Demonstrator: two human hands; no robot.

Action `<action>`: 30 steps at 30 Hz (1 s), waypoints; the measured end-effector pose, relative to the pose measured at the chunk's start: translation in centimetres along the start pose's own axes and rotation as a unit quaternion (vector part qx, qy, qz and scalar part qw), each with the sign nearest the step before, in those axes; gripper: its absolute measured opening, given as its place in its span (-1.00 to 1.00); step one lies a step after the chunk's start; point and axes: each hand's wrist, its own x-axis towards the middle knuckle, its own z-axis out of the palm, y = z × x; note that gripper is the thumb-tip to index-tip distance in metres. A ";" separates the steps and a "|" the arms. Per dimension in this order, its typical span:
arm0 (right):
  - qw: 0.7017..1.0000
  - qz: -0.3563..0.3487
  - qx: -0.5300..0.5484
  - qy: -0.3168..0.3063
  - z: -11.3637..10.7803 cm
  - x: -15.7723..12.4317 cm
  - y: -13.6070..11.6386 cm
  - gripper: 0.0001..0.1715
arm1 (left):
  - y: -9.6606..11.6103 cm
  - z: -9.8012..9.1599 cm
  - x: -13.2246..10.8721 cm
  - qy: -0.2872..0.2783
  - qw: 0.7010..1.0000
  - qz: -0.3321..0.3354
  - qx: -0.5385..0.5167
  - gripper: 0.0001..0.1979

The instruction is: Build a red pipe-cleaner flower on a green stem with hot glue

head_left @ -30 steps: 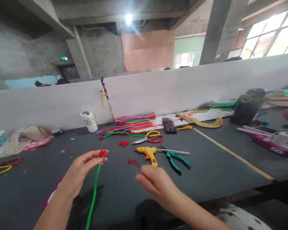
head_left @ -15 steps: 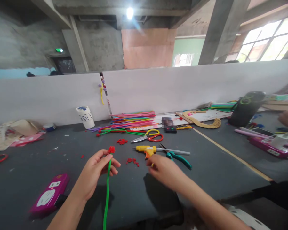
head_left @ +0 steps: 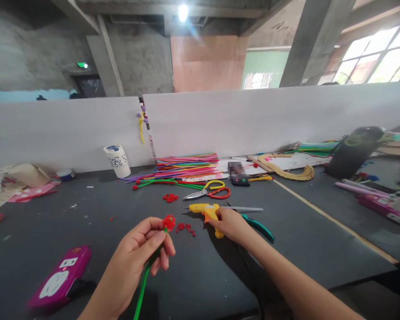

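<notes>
My left hand pinches a pipe-cleaner flower just under its red head, its green stem hanging down toward the table's near edge. With its fingers closed around the handle, my right hand grips a yellow hot glue gun whose nozzle points left. Small red pieces lie between the flower and the glue gun, and another red cluster sits farther back. Pliers with teal handles lie partly hidden behind my right hand. Scissors with yellow and red handles rest beyond the gun.
A bundle of coloured pipe cleaners lies along the white partition, beside a white cup. At the left is a magenta power strip. A dark bottle and another magenta strip stand to the right.
My right hand has closed on the glue gun's handle. My left hand has moved slightly right and down, and the red flower head has tipped to the right.
</notes>
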 end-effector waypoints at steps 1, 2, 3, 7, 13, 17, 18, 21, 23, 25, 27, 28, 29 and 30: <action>1.000 -0.005 0.029 0.007 -0.3 -0.1 0.1 -0.66 | 0.1 -0.2 -0.2 0.013 1.000 -0.002 -0.004 -0.79; 0.998 -0.011 0.061 0.013 -0.7 -0.3 0.3 -0.66 | 0.3 -0.5 -0.4 0.024 1.000 -0.002 -0.005 -0.77; 0.995 -0.020 0.096 0.016 -1.1 -0.6 0.3 -0.68 | 0.3 -0.9 -0.5 0.042 0.999 -0.008 0.004 -0.78; 0.973 -0.059 0.221 -0.006 -2.1 -2.1 0.4 -0.76 | -0.1 -2.2 -0.3 0.089 0.995 -0.024 0.030 -0.77; 0.974 -0.025 0.214 -0.065 -0.2 -0.9 0.6 -0.72 | -1.8 -1.8 0.6 0.031 0.995 -0.077 0.047 -0.76; 0.995 0.014 0.093 -0.026 1.0 0.9 0.5 -0.67 | -1.7 -1.2 0.5 0.029 0.995 -0.086 0.045 -0.75; 0.998 0.016 0.057 -0.006 1.0 1.1 0.5 -0.68 | -1.6 -1.0 0.3 0.029 0.995 -0.086 0.041 -0.73; 0.998 -0.005 -0.041 0.047 0.7 1.1 0.3 -0.70 | -1.2 -0.5 -0.4 0.037 0.995 -0.091 0.030 -0.72; 0.993 -0.047 -0.091 0.061 0.6 0.7 -0.1 -0.71 | -1.1 -0.2 -0.8 0.072 0.993 -0.094 0.022 -0.76; 0.984 -0.120 -0.126 0.041 0.9 0.4 -0.7 -0.72 | -1.1 -0.2 -0.9 0.091 0.991 -0.097 0.014 -0.78; 0.968 -0.201 -0.147 0.000 1.6 0.2 -1.4 -0.74 | -1.2 -0.4 -0.7 0.087 0.992 -0.094 0.003 -0.78; 0.959 -0.234 -0.156 -0.017 2.0 0.1 -1.7 -0.74 | -1.2 -0.6 -0.6 0.085 0.992 -0.091 -0.004 -0.78; 0.952 -0.258 -0.164 -0.028 2.4 0.2 -1.9 -0.75 | -1.2 -0.8 -0.4 0.086 0.992 -0.087 -0.012 -0.78; 0.946 -0.273 -0.172 -0.032 2.8 0.2 -2.1 -0.75 | -1.2 -1.0 -0.3 0.091 0.992 -0.084 -0.020 -0.78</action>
